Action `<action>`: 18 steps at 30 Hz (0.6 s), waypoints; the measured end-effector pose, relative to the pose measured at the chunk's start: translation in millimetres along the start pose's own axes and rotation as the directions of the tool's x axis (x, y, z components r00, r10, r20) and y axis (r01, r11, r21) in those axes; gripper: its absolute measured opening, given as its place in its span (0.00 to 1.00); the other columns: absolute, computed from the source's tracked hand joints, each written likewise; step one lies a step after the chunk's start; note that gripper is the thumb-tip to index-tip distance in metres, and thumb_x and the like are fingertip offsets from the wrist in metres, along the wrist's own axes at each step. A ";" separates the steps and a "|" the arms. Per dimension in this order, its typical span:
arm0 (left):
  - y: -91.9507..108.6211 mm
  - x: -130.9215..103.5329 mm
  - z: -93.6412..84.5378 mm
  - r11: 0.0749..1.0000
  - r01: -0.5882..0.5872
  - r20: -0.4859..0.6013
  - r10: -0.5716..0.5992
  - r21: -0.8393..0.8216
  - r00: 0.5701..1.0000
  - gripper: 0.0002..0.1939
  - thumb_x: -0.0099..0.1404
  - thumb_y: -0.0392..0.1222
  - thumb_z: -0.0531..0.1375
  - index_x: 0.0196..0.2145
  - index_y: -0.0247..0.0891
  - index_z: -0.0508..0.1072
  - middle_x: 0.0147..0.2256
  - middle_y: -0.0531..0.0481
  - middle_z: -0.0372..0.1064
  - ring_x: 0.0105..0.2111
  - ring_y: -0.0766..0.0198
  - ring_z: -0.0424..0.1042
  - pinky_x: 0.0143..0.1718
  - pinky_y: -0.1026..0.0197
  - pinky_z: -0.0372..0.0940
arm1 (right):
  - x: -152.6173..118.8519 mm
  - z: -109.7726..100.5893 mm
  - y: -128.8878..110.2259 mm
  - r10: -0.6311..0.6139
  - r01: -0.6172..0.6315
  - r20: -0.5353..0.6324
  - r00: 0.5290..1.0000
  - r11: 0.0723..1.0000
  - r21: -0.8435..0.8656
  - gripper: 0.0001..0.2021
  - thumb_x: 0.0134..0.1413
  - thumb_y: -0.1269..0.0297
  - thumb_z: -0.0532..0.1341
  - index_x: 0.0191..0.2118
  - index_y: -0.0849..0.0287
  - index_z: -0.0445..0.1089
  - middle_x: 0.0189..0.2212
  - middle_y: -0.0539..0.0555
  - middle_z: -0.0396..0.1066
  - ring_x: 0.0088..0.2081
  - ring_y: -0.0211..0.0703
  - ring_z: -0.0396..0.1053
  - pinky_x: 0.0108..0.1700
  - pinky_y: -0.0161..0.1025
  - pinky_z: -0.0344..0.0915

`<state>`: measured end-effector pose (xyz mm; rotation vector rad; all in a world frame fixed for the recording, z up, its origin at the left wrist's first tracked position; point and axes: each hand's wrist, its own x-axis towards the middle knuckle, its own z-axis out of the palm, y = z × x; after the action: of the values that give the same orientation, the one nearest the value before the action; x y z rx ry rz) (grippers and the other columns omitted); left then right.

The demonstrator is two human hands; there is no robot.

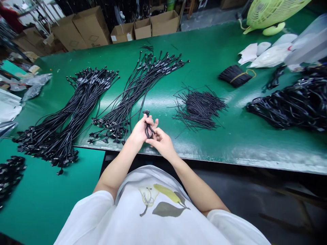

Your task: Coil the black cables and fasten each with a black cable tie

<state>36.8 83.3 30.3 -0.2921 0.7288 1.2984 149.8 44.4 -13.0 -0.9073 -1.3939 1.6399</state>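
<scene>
A folded black cable [148,131] with a connector at its upper end is in my left hand [140,129], whose fingers are closed around it. My right hand [162,143] pinches at the lower loops of the same cable, thumb and fingers together. Whether a tie is between those fingers is too small to tell. Just left of my hands lies a fanned bunch of straight black cables [143,81] with connectors at both ends. To the right is a loose pile of thin black twist ties [201,109].
A larger cable bunch [81,98] hangs over the table's front edge at left. A banded bundle of black ties [235,75] and a heap of coiled cables [291,103] lie right. A yellow-green fan [273,13] and cardboard boxes [165,23] are at the back.
</scene>
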 end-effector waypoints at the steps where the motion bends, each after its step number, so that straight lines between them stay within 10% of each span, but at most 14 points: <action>1: -0.2 -3.4 1.2 1.000 -0.006 0.023 0.006 0.002 1.000 0.16 0.73 0.43 0.50 0.31 0.32 0.68 0.16 0.61 0.55 0.16 0.76 0.62 0.39 0.65 0.69 | 1.0 0.3 0.1 0.000 0.000 0.000 1.000 0.999 0.052 0.17 0.42 0.57 0.69 0.32 0.57 0.61 0.21 0.42 0.53 0.22 0.31 0.56 0.24 0.31 0.65; 6: -7.3 -20.2 2.9 0.979 -0.171 0.187 0.148 0.114 0.971 0.18 0.73 0.44 0.46 0.35 0.33 0.71 0.24 0.54 0.61 0.25 0.71 0.69 0.42 0.62 0.69 | 1.5 -3.5 4.2 -0.036 0.034 0.006 0.999 0.981 0.189 0.17 0.52 0.54 0.63 0.41 0.56 0.59 0.29 0.44 0.63 0.20 0.29 0.60 0.27 0.35 0.69; 10: -15.5 -22.9 -2.2 0.868 -0.456 0.275 0.398 0.198 0.875 0.12 0.72 0.39 0.49 0.38 0.37 0.71 0.26 0.55 0.63 0.27 0.71 0.69 0.45 0.61 0.67 | -6.6 -10.2 3.8 -0.188 0.150 -0.125 0.974 0.954 -0.261 0.19 0.60 0.58 0.57 0.54 0.56 0.56 0.37 0.51 0.69 0.24 0.35 0.68 0.32 0.37 0.68; 14: -23.7 -18.4 -8.7 0.752 -0.608 0.300 0.536 0.256 0.789 0.06 0.71 0.42 0.52 0.41 0.42 0.68 0.28 0.55 0.67 0.30 0.70 0.71 0.41 0.64 0.67 | -14.3 -9.6 -2.2 -0.488 0.231 -0.095 0.867 0.565 -0.792 0.09 0.63 0.61 0.55 0.44 0.59 0.65 0.32 0.55 0.72 0.30 0.40 0.70 0.32 0.36 0.61; 18: -26.3 -16.1 -12.3 0.721 -0.647 0.305 0.576 0.249 0.759 0.08 0.71 0.45 0.52 0.42 0.43 0.69 0.23 0.57 0.62 0.25 0.69 0.69 0.36 0.66 0.66 | -12.7 -4.4 -6.1 -0.563 0.281 0.013 0.826 0.392 -0.876 0.08 0.64 0.62 0.55 0.37 0.59 0.67 0.28 0.53 0.71 0.29 0.39 0.68 0.32 0.35 0.57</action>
<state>56.2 56.7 26.2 0.4133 0.8942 1.7663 160.0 35.5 -7.2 -1.1095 -2.0335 0.2811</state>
